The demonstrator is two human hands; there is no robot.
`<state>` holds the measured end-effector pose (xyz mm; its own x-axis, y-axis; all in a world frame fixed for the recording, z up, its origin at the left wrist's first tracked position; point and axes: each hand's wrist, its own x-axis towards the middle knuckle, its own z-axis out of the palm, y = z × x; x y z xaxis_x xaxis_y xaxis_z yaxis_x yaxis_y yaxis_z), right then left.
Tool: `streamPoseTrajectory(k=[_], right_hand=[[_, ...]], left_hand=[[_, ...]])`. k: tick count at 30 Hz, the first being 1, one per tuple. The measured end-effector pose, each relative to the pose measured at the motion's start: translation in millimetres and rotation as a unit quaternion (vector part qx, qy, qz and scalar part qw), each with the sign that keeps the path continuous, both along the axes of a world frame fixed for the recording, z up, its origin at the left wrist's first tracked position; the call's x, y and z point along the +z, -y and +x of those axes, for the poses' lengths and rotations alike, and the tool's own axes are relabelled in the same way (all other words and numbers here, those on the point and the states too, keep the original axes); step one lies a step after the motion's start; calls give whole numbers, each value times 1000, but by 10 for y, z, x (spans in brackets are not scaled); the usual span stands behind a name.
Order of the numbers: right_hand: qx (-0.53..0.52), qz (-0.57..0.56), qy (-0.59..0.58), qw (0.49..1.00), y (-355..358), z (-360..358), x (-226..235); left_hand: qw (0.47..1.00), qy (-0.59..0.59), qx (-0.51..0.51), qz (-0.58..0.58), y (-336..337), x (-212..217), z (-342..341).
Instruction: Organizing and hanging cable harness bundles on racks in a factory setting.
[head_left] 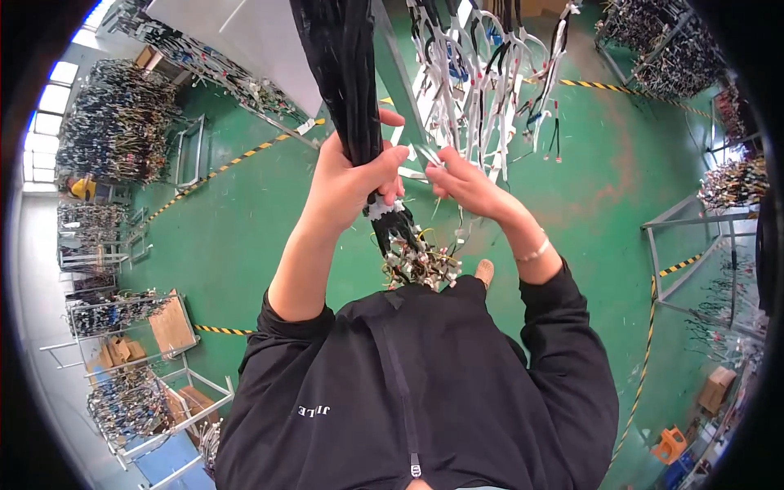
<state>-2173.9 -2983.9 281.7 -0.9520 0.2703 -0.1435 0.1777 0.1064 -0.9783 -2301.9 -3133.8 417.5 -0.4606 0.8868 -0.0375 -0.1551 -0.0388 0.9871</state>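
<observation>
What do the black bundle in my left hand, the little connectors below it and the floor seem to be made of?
Black bundle: probably plastic tape or sleeving outside; creased, with glossy highlights. Connectors: likely moulded plastic; blocky, mostly white, finish unclear. Floor: perhaps painted concrete; smooth green with reddish, worn-looking patches.

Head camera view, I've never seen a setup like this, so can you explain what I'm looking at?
There's no machine here, just a person's two bare hands. A wide fisheye camera on their head looks down past their dark jacket, so straight edges bend near the rim. The left hand grips a thick black cable bundle, with small connectors clustered at its lower end. The right hand, beside it, seems to pinch a thin pale strip, too blurred to name. Beyond hang white and black wires. Below is a green floor marked with yellow-and-black tape.
</observation>
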Motion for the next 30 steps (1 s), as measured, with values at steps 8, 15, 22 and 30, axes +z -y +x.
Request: streamPoseTrajectory(k=[8,15,22,30], right_hand=[[-127,-153,-188,962,344,313,706],[-287,102,-190,933,408,-40,655],[-209,151,-255,932,346,-158,893],[-263,295,-202,896,156,-188,922]], left_hand=[[1000,-3,4,1,61,26,29],[994,-63,-78,48,-30,-34,-68],[954,-281,-23,-103,-182,-3,-184],[772,-609,0,-184,-387,31,-378]])
